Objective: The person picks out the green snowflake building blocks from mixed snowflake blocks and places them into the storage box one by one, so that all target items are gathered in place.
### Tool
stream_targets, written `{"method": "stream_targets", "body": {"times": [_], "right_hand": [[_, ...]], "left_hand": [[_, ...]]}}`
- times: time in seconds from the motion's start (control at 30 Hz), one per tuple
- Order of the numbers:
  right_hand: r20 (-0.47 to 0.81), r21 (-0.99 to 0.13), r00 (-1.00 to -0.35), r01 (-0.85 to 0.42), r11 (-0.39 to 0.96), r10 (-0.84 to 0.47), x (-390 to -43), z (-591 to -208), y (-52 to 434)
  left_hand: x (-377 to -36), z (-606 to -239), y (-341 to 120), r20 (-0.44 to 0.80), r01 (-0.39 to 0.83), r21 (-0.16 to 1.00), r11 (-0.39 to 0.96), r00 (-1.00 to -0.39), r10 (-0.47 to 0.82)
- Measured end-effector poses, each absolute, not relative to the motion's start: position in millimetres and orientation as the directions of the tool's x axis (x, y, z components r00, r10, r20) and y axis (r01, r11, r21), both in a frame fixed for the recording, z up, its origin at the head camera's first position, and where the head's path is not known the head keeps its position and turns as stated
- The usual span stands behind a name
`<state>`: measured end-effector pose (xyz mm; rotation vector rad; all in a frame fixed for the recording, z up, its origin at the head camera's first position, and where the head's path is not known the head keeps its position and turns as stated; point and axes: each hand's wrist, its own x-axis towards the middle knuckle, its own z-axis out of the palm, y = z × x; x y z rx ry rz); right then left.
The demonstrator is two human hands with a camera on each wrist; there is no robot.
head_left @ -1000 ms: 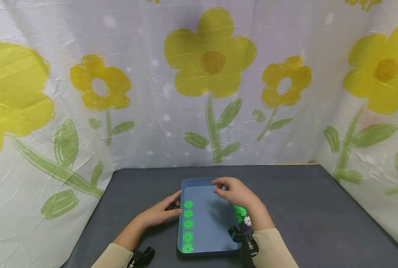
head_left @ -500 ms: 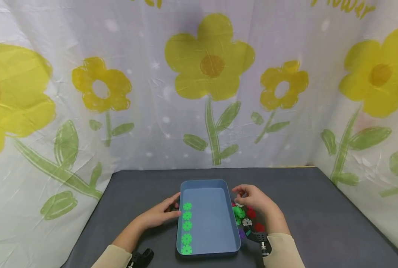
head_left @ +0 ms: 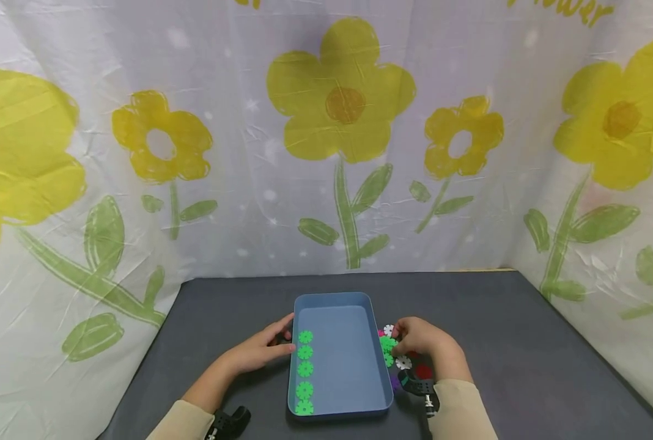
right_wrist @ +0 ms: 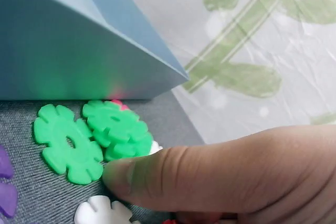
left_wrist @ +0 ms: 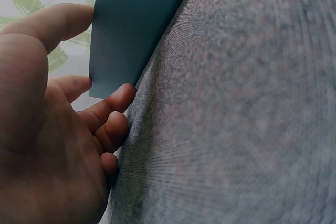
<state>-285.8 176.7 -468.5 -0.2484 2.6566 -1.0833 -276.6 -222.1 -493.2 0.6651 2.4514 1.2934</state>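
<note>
Resting against the left wall of the blue tray, the left hand lies relaxed, fingers touching it. The right hand reaches into the loose flower discs beside the tray's right wall — thumb touching a green one, grasp unclear — on the grey table.

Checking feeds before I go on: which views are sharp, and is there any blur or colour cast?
Head view: evenly lit, sharp, wide-angle bend at the edges. Left wrist view: table cloth smeared and soft. Right wrist view: green discs crisp, thumb close and soft, green and red glow on the tray wall.
</note>
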Motion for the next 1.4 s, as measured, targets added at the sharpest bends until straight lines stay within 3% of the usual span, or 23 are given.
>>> {"method": "stream_targets", "body": {"times": [0.87,1.23,1.4], "right_hand": [[-0.081,-0.721,-0.947,-0.16,0.674,-0.311,-297,-473,183],[-0.036,-0.635,-0.972,-0.156,0.757,-0.231,-298,-477,182],[-0.015,-0.645,-0.977,-0.151,0.749,-0.211,-297,-467,186]], "left_hand": [[-277,-490,-221,-0.022,0.273,0.831,0.485,-0.855,0.518],[-278,-492,-221,-0.032,0.266,0.837,0.478,-0.848,0.529],[-277,-493,-221,-0.033,0.268,0.835,0.48,-0.848,0.529]]}}
